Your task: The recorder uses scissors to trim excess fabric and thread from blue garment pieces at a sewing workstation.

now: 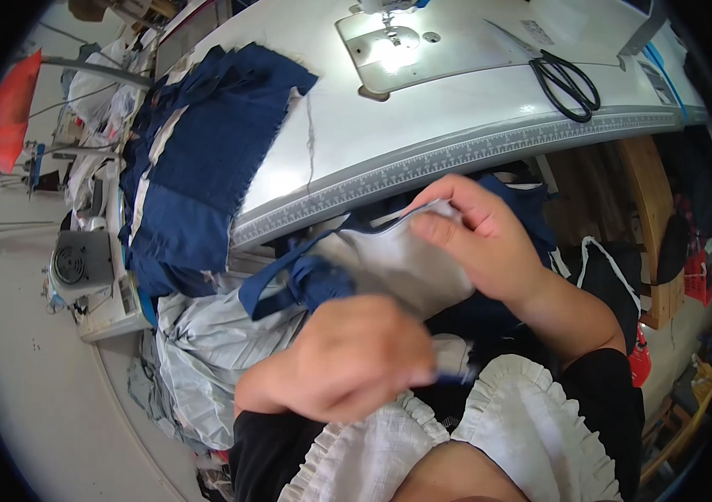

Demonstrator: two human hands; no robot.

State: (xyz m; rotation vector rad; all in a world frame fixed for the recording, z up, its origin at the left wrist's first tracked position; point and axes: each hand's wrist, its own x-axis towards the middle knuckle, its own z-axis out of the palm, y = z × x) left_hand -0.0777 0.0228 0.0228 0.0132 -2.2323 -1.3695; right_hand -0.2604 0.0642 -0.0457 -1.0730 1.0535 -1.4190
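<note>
My right hand [478, 235] pinches the edge of a pale cloth piece [393, 263] with navy along its upper edge, between thumb and fingers, just in front of the table. My left hand [356, 357] is curled and motion-blurred, nearer my body. A small pale and navy item [454, 361] shows at its thumb side; the blur hides whether the fingers grip it. Between the hands and the table lies a bunched navy cloth strip [305, 276], joined or laid against the pale cloth.
A sewing machine [387, 31] with its lamp lit stands at the far side. Black-handled scissors [563, 85] lie at the table's right. Stacked navy fabric pieces [205, 169] cover the left part, beside a ruler strip [456, 150] along the front edge. Grey cloth [217, 357] hangs at left.
</note>
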